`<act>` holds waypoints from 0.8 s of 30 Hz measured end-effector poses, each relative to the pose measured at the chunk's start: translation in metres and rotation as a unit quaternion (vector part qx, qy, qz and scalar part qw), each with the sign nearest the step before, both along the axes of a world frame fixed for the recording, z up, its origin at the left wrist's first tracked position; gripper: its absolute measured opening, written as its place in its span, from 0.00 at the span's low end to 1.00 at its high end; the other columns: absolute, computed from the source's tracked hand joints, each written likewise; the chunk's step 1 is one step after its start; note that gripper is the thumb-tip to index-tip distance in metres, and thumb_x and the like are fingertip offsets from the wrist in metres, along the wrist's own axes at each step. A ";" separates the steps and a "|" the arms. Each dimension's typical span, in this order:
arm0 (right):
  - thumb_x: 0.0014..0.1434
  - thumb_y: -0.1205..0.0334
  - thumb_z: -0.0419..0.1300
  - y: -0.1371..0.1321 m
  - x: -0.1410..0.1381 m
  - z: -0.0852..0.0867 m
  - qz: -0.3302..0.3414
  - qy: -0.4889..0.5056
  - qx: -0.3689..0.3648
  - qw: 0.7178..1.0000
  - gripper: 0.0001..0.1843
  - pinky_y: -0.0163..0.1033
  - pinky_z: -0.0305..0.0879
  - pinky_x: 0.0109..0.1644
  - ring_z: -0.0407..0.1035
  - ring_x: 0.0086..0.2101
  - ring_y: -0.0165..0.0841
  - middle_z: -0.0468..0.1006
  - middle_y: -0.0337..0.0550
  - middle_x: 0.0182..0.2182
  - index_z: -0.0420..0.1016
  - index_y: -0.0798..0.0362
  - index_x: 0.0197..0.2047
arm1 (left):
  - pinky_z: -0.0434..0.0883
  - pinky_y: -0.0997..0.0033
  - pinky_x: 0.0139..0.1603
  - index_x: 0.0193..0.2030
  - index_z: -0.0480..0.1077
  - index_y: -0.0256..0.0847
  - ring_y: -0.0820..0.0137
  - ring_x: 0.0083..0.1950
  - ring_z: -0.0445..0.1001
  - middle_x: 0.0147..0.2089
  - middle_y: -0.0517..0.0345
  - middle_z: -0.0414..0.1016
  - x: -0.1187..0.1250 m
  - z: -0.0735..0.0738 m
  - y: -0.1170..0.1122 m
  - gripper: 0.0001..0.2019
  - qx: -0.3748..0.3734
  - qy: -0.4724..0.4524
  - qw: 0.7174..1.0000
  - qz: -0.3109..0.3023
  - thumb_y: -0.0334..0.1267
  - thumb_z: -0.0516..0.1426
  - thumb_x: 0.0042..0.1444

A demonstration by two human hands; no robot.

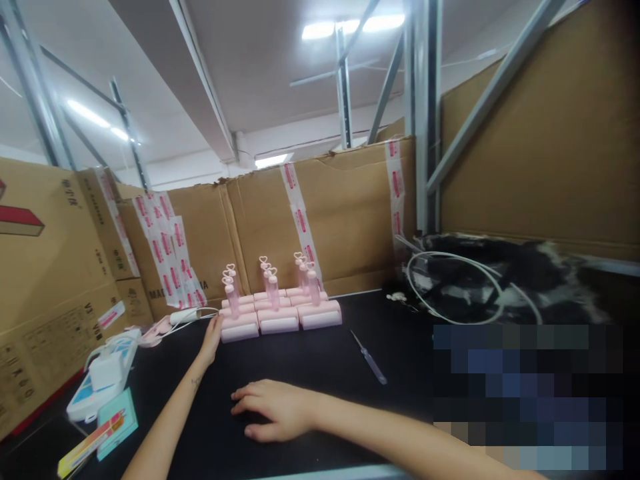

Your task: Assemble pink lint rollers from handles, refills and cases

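Note:
Several pink box-like gadgets (279,322) stand close together in rows on the black tabletop (295,357). They have whitish front faces, and clear pink tubes (314,290) rise from them, topped by heart-shaped loops. At the left end of the group, my left hand (212,339) rests against the side of the nearest gadget, its fingers stretched forward and partly hidden. Nearer to me, my right hand (275,408) lies palm down with its fingers spread and nothing in it. Right of the gadgets lies a thin screwdriver-like tool (369,358) with a translucent handle.
A white power strip (107,373) with a plugged-in adapter stands at left, beside a teal card or packet (119,423) and a yellow-and-orange pack (91,445). Cardboard walls (345,207) border the table. A coiled white cable (453,320) lies on black plastic at right.

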State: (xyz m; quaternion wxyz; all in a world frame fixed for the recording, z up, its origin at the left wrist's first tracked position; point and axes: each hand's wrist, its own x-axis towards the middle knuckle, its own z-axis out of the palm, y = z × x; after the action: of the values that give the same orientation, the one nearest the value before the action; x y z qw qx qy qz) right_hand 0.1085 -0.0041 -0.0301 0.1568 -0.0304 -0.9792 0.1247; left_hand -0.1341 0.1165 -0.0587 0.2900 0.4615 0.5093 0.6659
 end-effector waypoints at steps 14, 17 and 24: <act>0.61 0.56 0.53 -0.002 0.001 0.002 -0.008 -0.013 -0.016 1.000 0.23 0.41 0.56 0.59 0.61 0.57 0.37 0.67 0.56 0.56 0.65 0.57 0.57 | 0.69 0.55 0.51 0.51 0.66 0.39 0.63 0.51 0.69 0.54 0.50 0.67 -0.003 -0.002 0.005 0.14 -0.003 -0.005 1.000 -0.004 0.40 0.54 0.60; 0.61 0.56 0.53 -0.002 0.001 0.004 -0.006 -0.013 -0.008 1.000 0.23 0.42 0.56 0.59 0.61 0.56 0.38 0.67 0.57 0.56 0.65 0.58 0.57 | 0.69 0.55 0.51 0.51 0.66 0.39 0.63 0.51 0.69 0.54 0.50 0.67 -0.004 -0.002 0.004 0.14 -0.003 -0.008 1.000 -0.006 0.40 0.54 0.60; 0.61 0.56 0.54 -0.007 0.000 0.001 -0.004 -0.005 -0.006 1.000 0.23 0.42 0.57 0.58 0.62 0.55 0.39 0.67 0.58 0.56 0.67 0.61 0.55 | 0.69 0.55 0.51 0.51 0.66 0.39 0.64 0.51 0.69 0.54 0.50 0.67 -0.002 -0.003 0.001 0.14 -0.005 -0.036 0.999 -0.020 0.40 0.54 0.60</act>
State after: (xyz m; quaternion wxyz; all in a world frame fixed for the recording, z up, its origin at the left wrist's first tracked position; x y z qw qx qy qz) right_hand 0.1088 -0.0109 -0.0295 0.1526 -0.0356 -0.9791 0.1295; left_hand -0.1362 0.1179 -0.0621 0.3238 0.4456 0.4929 0.6736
